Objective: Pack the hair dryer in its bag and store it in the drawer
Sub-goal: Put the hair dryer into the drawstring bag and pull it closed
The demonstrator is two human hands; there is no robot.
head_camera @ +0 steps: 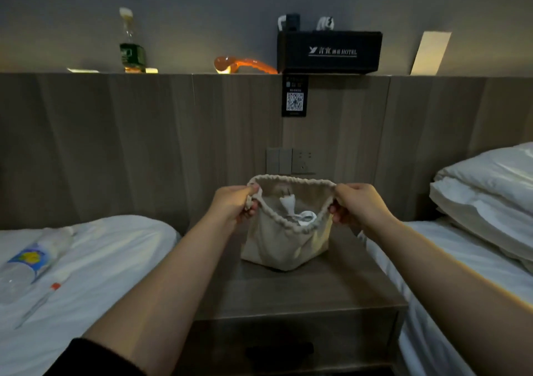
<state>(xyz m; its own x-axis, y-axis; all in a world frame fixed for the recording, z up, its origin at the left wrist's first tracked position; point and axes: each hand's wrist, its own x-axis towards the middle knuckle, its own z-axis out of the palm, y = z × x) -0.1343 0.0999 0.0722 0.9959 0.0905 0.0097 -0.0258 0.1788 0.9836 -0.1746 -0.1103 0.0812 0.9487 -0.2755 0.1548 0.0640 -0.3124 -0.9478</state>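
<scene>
A person's left hand (233, 205) and right hand (357, 205) stretch open the mouth of a beige drawstring bag (282, 245) standing on the wooden nightstand (288, 292). Each hand pinches the gathered rim at its own side, fingers curled and thumb pressed on the cloth. The white hair dryer (300, 214) lies inside the bag, partly visible through the opening. The drawer (288, 344) in the front of the nightstand, below its top, is closed.

A clear plastic water bottle (31, 263) lies on the white bed left of the nightstand. Stacked white pillows (490, 191) sit on the bed to its right. Wall switches and a socket (291, 160) are set in the wood panel directly behind the nightstand, with a QR-code tag (294, 97) higher up. On the ledge above the nightstand stand a black hotel-branded box (328, 52) and, further left, a glass bottle (131, 46).
</scene>
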